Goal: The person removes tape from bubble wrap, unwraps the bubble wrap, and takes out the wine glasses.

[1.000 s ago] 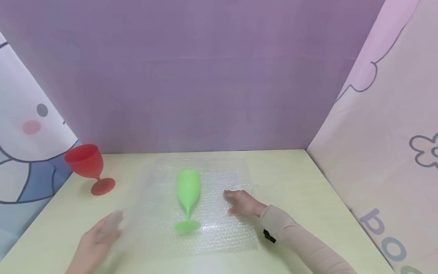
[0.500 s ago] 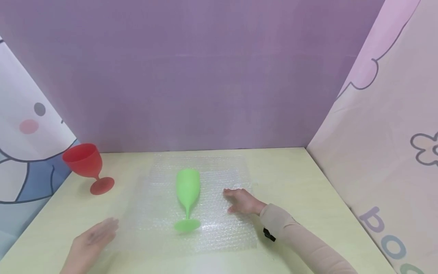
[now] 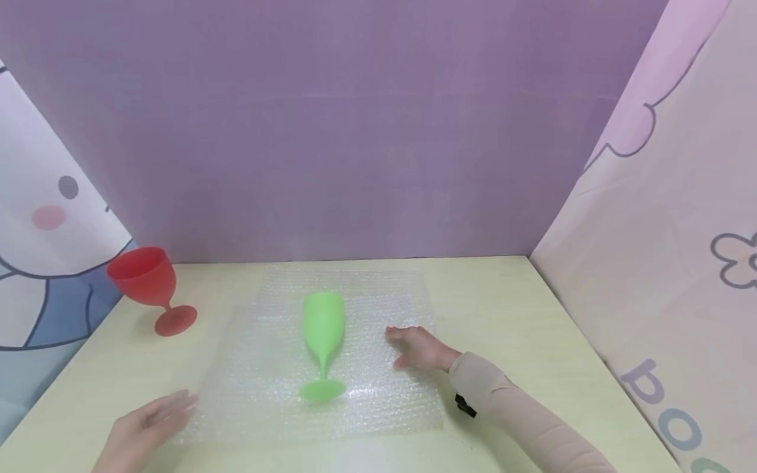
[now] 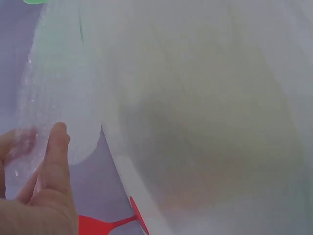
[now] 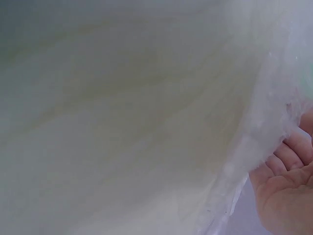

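A green goblet [image 3: 323, 328] lies on its side on a clear bubble wrap sheet [image 3: 378, 407], with its foot toward me. My right hand [image 3: 416, 348] rests flat on the sheet, just right of the goblet and apart from it. My left hand [image 3: 148, 424] is at the sheet's near left corner. In the left wrist view its thumb [image 4: 56, 152] lies on one side of the bubble wrap [image 4: 58, 88] and a finger shows through the film, so it pinches the edge. The right wrist view shows only my right hand [image 5: 288, 191] beside the bubble wrap [image 5: 264, 112].
A red goblet [image 3: 148, 282] stands upright at the far left of the pale yellow table [image 3: 520, 315]; its foot also shows as a red goblet [image 4: 105, 225] in the left wrist view. A purple wall closes the back, and patterned panels close both sides.
My left hand has drawn back toward the near left, and the sheet's raised left edge has come down flatter with it. The right hand and green goblet have stayed put.
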Available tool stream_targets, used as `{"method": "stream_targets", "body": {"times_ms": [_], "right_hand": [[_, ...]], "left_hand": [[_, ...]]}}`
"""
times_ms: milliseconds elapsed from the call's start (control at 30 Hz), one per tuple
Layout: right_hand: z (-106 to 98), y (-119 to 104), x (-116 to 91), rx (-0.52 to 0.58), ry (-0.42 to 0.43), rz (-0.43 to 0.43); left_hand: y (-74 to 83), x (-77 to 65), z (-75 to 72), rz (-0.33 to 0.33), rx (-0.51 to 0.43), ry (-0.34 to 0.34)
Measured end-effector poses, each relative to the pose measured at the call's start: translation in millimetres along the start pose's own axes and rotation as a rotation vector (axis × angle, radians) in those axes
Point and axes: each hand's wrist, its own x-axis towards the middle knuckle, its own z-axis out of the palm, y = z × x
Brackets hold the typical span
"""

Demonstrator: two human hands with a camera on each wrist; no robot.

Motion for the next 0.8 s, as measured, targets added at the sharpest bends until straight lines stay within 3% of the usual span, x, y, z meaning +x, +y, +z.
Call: {"method": "stream_targets", "body": {"times_ms": [267, 533, 800], "right_hand": [[-4, 3, -1, 0.011, 0.003, 0.003], [-4, 0, 3, 0.026, -0.007, 0.01], [-2, 3, 3, 0.019, -0.003, 0.018]], "left_hand": [[-4.0, 8.7, -7.3, 0.085, 0.123, 0.003], [-12.2, 19.0, -8.4, 0.073, 0.227, 0.003], [-12.0, 26.3, -9.9, 0.164, 0.425, 0.045]]}}
